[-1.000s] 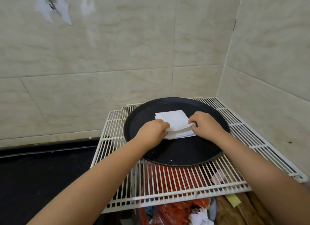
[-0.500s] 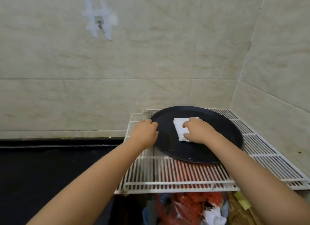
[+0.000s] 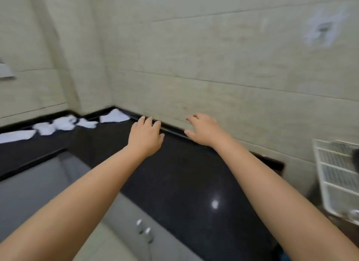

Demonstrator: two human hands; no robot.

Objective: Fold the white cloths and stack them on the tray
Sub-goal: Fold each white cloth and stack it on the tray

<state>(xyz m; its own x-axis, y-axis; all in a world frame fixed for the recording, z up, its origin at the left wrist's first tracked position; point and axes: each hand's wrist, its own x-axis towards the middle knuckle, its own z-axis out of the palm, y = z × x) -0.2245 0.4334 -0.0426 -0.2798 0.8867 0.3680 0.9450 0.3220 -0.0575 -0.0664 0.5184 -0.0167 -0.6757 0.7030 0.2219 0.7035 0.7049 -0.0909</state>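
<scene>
Both arms were stretched forward over a black countertop point(image 3: 174, 173); the left hand point(image 3: 145, 136) was held palm down above the counter, its fingers extended and slightly spread, with nothing gripped; the right hand point(image 3: 204, 130) was likewise held palm down near the back edge of the counter, fingers relaxed and a little parted, and nothing was held in it. Whether either hand was touching the surface could not be told, the picture being blurred. The white cloths point(image 3: 64, 124) were seen lying loose and crumpled in a row along the far left of the counter, against the tiled wall point(image 3: 213, 66); the nearest cloth point(image 3: 114, 116) lay in the corner, just beyond the left hand's fingertips and apart from them. A white wire rack point(image 3: 334, 179) was partly seen at the right edge, well apart from the cloths; a dark shape lay on its upper part, too cut off to be identified. Grey cabinet doors with round knobs point(image 3: 143, 229) were seen below the counter; a hook fixed with white patches point(image 3: 322, 29) was seen on the wall at upper right.
</scene>
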